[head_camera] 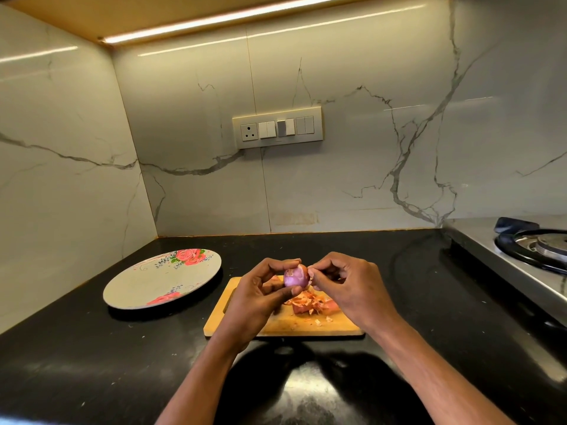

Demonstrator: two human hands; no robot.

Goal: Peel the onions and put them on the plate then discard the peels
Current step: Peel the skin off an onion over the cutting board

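My left hand [260,291] grips a small purple onion [294,277] between thumb and fingers, held above the wooden cutting board [276,325]. My right hand [343,282] pinches a strip of peel at the onion's right side. A heap of orange-pink peels [310,302] lies on the board below my hands. The grey plate with red roses [153,283] sits to the left of the board with nothing on it.
All of this rests on a black counter [92,348] in a corner of marble walls. A steel gas stove [527,250] stands at the right. A switch panel [277,127] is on the back wall.
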